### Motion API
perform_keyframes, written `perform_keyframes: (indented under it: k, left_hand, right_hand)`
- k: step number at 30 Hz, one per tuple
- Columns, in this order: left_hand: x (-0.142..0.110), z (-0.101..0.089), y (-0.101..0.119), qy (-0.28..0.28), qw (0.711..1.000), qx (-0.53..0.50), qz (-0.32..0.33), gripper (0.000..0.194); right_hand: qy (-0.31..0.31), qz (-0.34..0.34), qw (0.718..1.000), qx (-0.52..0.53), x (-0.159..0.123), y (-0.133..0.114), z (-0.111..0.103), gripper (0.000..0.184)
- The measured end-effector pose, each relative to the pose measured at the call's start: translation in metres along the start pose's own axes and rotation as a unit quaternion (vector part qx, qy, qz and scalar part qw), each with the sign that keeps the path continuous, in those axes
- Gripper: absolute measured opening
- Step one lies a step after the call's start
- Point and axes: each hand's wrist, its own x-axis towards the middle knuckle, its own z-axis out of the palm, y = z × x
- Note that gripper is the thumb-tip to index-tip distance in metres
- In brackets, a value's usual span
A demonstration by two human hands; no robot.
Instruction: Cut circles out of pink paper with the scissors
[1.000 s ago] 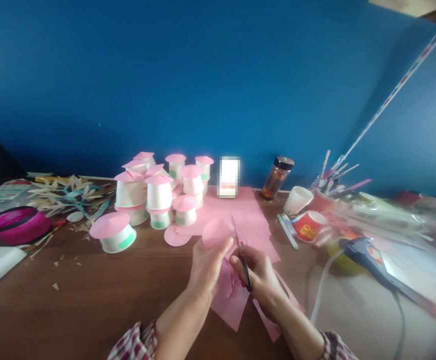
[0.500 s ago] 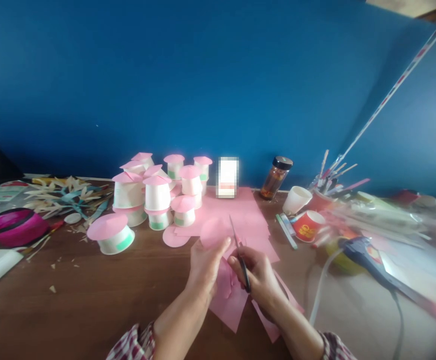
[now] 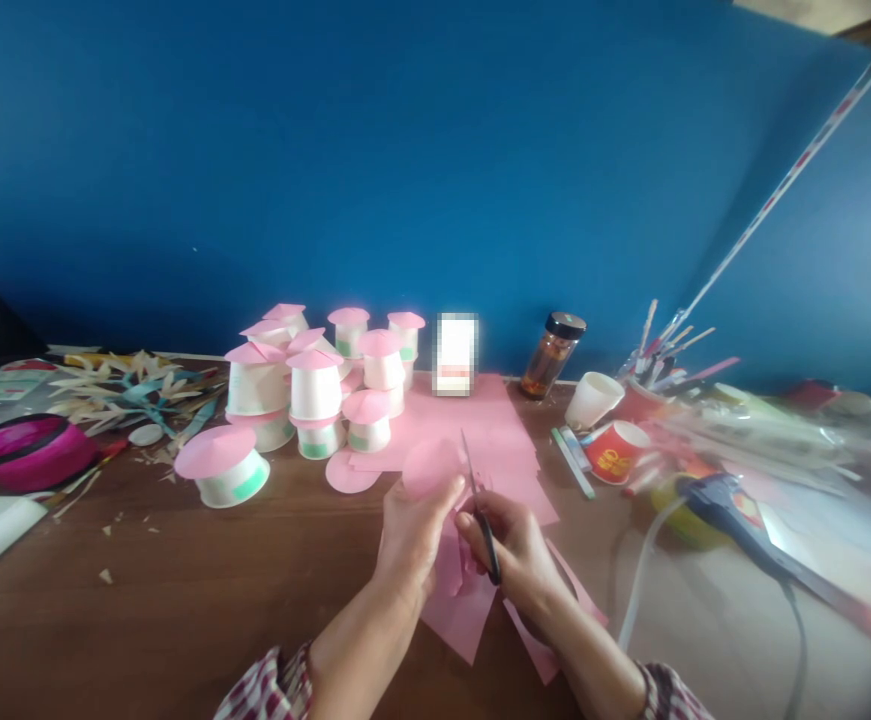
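In the middle of the head view, my left hand (image 3: 414,535) pinches a rounded piece of pink paper (image 3: 431,468) between thumb and fingers. My right hand (image 3: 514,555) is closed around the dark handles of a pair of scissors (image 3: 489,545). Their blades point away from me, along the right edge of the rounded paper. Pink sheets (image 3: 491,420) lie behind and beneath both hands, with cut scraps (image 3: 459,620) nearer me. A loose pink disc (image 3: 352,473) rests to the left.
White paper cups with pink paper tops (image 3: 315,385) stand stacked at the left. One capped cup (image 3: 225,468) sits apart. At the right are a lidded jar (image 3: 553,355), a red cup (image 3: 619,452) and a glue gun (image 3: 727,510) with its cord. Wood shavings (image 3: 142,400) lie far left.
Almost nothing differs. The rounded paper and my left hand have shifted very slightly right; the scissors stay at the paper's edge.
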Motion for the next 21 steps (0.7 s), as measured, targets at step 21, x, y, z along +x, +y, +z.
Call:
perform_keyframes:
  k: [21]
  left_hand:
    - [0.013, -0.011, -0.01, 0.012, 0.997, -0.022, 0.072, 0.02]
  right_hand:
    - [0.011, -0.012, 0.999, -0.04, 0.0, 0.003, -0.003, 0.027]
